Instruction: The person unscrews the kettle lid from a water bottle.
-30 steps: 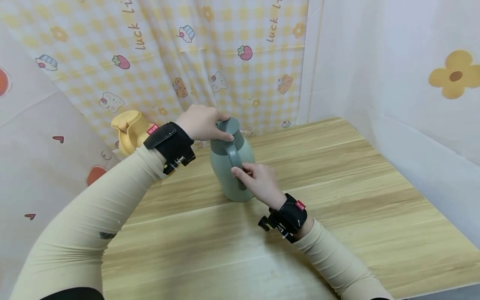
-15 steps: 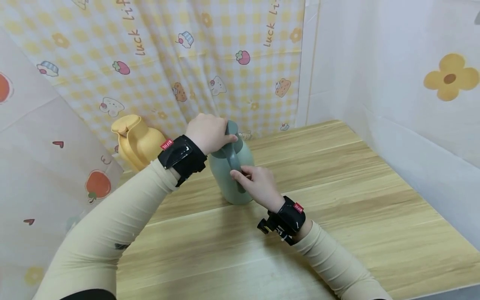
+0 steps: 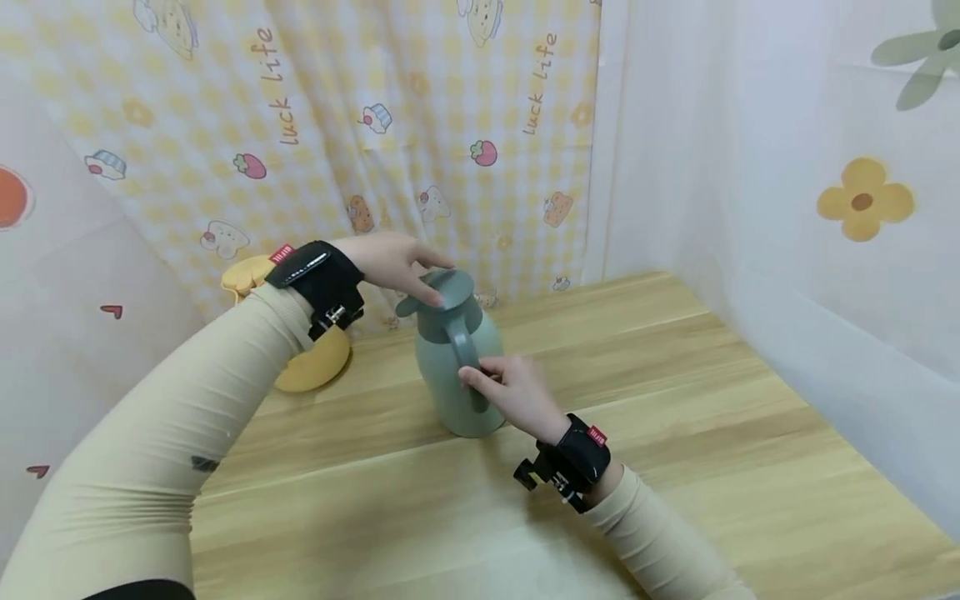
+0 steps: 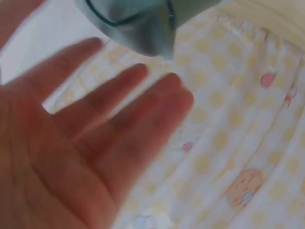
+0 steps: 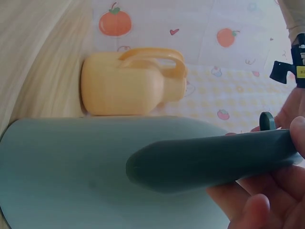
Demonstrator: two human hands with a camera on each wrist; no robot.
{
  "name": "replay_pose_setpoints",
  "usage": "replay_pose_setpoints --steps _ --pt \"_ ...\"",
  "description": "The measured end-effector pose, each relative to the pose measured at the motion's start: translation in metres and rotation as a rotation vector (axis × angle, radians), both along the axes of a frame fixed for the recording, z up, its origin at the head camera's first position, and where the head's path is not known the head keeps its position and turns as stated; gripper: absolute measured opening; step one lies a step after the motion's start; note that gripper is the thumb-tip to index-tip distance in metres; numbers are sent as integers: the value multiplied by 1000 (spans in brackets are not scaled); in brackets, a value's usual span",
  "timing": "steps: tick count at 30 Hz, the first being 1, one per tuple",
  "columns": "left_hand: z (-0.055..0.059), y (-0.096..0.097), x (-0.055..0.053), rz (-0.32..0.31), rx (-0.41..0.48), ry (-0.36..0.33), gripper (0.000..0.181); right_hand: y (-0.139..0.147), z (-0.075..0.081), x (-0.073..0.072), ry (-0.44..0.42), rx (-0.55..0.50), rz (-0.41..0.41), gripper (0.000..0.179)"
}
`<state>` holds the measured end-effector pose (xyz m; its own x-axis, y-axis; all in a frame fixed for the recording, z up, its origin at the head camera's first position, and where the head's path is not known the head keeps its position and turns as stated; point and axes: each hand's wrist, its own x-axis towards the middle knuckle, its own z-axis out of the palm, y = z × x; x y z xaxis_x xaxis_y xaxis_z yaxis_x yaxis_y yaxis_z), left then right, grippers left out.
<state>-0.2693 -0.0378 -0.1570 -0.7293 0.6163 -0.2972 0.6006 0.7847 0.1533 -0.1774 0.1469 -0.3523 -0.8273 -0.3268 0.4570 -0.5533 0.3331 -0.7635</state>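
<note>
A pale green thermos jug [image 3: 442,379] stands upright on the table, its grey-green handle [image 3: 459,335] turned towards me. My right hand [image 3: 521,396] holds the handle's lower part between thumb and curled fingers. At the top, my left hand [image 3: 390,257] is spread beside and over the round lid [image 3: 456,287], thumb close to the lid's edge; whether it touches cannot be told. In the left wrist view the left hand's fingers [image 4: 138,138] are extended, apart from the jug's spout [image 4: 147,36]. The right wrist view shows the handle [image 5: 200,164] up close.
A yellow jug [image 3: 318,367] stands at the back left, partly behind my left forearm. A checked curtain [image 3: 420,108] hangs behind the wooden table [image 3: 637,358], and a white sheet [image 3: 712,167] hangs along the right side.
My left hand has loosened from the jug's top and drawn back leftwards, uncovering the lid and spout. My right hand stays on the handle. The head view has tilted up.
</note>
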Motion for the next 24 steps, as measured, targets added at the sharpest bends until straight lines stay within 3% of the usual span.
replay_pose_setpoints --steps 4,7,10,13,18,20,24 --pt "-7 -1 -11 -33 30 -212 79 1 -3 3 -30 5 7 36" --pt "-7 3 -13 -53 26 -277 80 2 -3 3 -38 3 6 39" --pt "2 1 -11 -57 -6 -304 79 0 -3 3 -33 7 10 42" --pt "8 -7 -5 -91 -64 -246 86 -2 -4 2 -48 4 30 39" --pt "4 -13 -5 -258 -139 -35 98 2 -4 -2 -75 -18 46 33" --pt "1 -12 -6 -291 -140 -18 102 4 -4 -4 -69 -20 50 32" --pt "-8 -11 -7 -290 -176 -58 108 5 -6 -6 -70 -14 68 29"
